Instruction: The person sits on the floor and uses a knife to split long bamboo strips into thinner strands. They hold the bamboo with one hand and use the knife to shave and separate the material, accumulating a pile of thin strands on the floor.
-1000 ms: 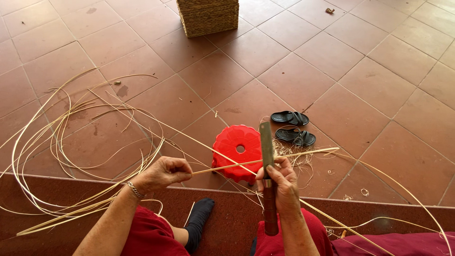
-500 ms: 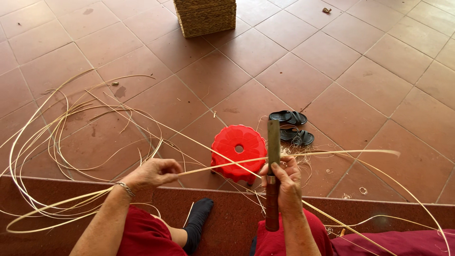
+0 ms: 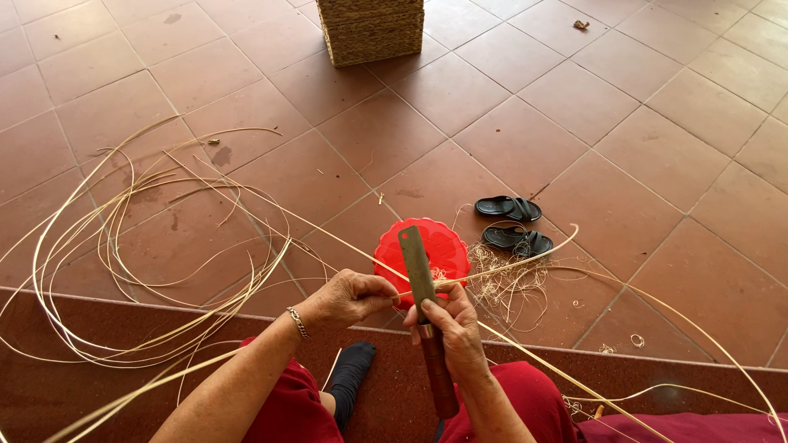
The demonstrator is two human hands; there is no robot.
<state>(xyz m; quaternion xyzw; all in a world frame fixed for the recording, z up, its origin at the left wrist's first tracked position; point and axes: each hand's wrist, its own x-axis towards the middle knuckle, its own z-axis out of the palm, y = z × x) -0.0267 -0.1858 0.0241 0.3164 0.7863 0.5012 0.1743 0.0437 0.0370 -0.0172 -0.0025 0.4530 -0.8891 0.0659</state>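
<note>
Nearest the camera, the person sits on a dark red step [image 3: 123, 328], knees in red cloth and one foot in a black sock [image 3: 351, 371] resting below. The right hand [image 3: 451, 330] is closed around a long knife [image 3: 425, 316], wooden handle pointing down toward the lap and the flat blade standing up, its thumb laid against the blade. The left hand [image 3: 349, 297] is pressed together, pinching a thin pale rattan strip [image 3: 525, 261] just left of the blade. The strip runs across the blade's edge and on to the right, where its free end curls upward near the sandals.

Just beyond the hands a round red plastic stool [image 3: 435, 246] stands on the tiled floor [image 3: 640, 148], and beside it lies a tuft of fine curled shavings [image 3: 505, 283], which suggests a fair amount of scraping is already done. To the left, many long strips [image 3: 139, 246] lie in loose loops over the tiles; whether these are finished or waiting cannot be told. More strips trail off to the lower right.

Further out, a pair of black sandals [image 3: 513, 223] sits on the floor, and at the far edge stands a woven basket [image 3: 371, 29].
</note>
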